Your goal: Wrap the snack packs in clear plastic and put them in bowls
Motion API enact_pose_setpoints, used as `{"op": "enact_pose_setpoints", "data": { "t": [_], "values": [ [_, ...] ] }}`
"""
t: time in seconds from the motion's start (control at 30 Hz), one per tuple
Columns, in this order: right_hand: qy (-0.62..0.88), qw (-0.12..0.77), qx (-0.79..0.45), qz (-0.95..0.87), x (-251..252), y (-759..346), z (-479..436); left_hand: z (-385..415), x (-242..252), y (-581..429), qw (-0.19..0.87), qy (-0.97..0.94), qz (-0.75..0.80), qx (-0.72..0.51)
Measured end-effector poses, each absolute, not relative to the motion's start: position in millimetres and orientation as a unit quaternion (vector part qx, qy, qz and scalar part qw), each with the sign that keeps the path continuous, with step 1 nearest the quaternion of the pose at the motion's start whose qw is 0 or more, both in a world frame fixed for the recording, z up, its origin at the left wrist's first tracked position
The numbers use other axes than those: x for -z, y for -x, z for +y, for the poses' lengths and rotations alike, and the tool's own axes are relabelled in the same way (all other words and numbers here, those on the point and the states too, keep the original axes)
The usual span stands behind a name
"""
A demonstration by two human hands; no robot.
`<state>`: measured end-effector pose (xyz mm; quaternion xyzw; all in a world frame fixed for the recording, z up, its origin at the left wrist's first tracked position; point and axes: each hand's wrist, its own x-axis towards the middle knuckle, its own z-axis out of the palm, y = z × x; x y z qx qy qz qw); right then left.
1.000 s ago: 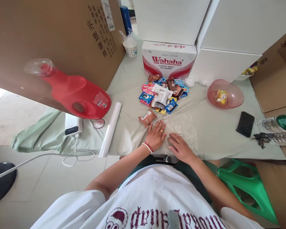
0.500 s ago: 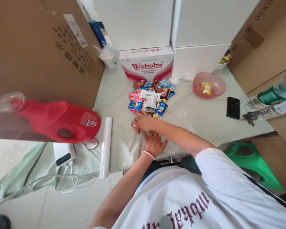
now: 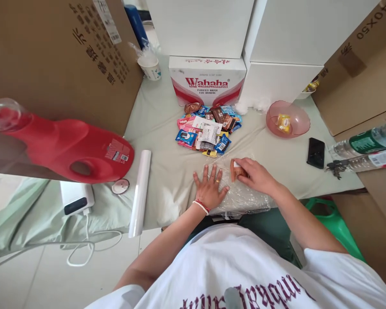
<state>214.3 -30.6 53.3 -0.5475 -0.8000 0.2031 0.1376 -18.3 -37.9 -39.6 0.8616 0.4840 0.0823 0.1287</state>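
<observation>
My left hand point(image 3: 209, 187) lies flat with fingers spread on the left edge of a clear plastic sheet point(image 3: 244, 195) spread on the pale green table cloth point(image 3: 167, 163). My right hand point(image 3: 254, 174) grips a brown snack packet point(image 3: 235, 170) and holds it on the sheet, just right of my left fingers. A pile of several wrapped snacks point(image 3: 208, 128) lies beyond the sheet, in front of a Wahaha box point(image 3: 207, 81).
A roll of cling film point(image 3: 140, 191) lies left of my hands, near a red jug point(image 3: 67, 146), a power bank point(image 3: 75, 197) and a small round lid point(image 3: 120, 186). A pink bowl point(image 3: 287, 119), black phone point(image 3: 315, 152), keys and water bottles point(image 3: 366, 143) sit right. Cardboard boxes surround the table.
My right hand reached across to the brown packet left of the sheet, picked it up and brought it back onto the plastic sheet. My left hand stayed flat on the sheet.
</observation>
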Motion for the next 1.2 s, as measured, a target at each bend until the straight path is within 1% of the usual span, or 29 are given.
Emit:
{"op": "enact_pose_setpoints", "data": {
  "t": [0.1,0.17,0.27,0.33,0.47,0.53,0.57,0.6,0.67,0.73,0.77,0.83,0.9,0.97,1.03,1.13,1.2],
  "values": [
    [0.537,0.042,-0.178,-0.823,-23,-201,-43,-38,36,23,0.134,-0.863,0.482,-0.075],
    [0.537,0.024,-0.161,-0.828,-4,-193,-47,-40,34,31,0.136,-0.858,0.490,-0.066],
    [0.531,0.050,-0.162,-0.830,14,-193,-53,-47,33,54,0.129,-0.847,0.513,-0.051],
    [0.523,0.080,-0.179,-0.830,17,-201,-57,-52,34,71,0.122,-0.839,0.528,-0.047],
    [0.521,0.185,-0.188,-0.812,0,-224,-75,-61,30,98,0.100,-0.829,0.543,-0.086],
    [0.516,0.229,-0.194,-0.803,-13,-237,-92,-65,26,105,0.105,-0.870,0.471,-0.102],
    [0.506,0.236,-0.202,-0.804,-18,-242,-103,-68,23,107,0.117,-0.898,0.413,-0.098],
    [0.495,0.231,-0.211,-0.811,-21,-247,-115,-70,22,108,0.136,-0.923,0.351,-0.085],
    [0.474,0.191,-0.220,-0.831,-18,-255,-140,-73,21,108,0.174,-0.949,0.258,-0.051],
    [0.477,0.158,-0.201,-0.841,-4,-261,-161,-74,25,106,0.198,-0.952,0.229,-0.040],
    [0.487,0.156,-0.187,-0.839,4,-263,-169,-73,27,105,0.206,-0.950,0.231,-0.049],
    [0.508,0.187,-0.172,-0.823,19,-267,-176,-69,32,104,0.227,-0.937,0.248,-0.090],
    [0.524,0.236,-0.187,-0.796,24,-270,-173,-62,34,103,0.267,-0.911,0.280,-0.142],
    [0.536,0.274,-0.222,-0.767,19,-274,-160,-50,32,102,0.314,-0.869,0.330,-0.193],
    [0.557,0.284,-0.262,-0.735,9,-277,-140,-33,29,98,0.348,-0.819,0.399,-0.222],
    [0.602,0.242,-0.310,-0.695,-2,-285,-105,1,28,84,0.349,-0.761,0.495,-0.232],
    [0.638,0.172,-0.304,-0.686,-5,-291,-81,25,29,75,0.306,-0.744,0.541,-0.243]
  ]
}}
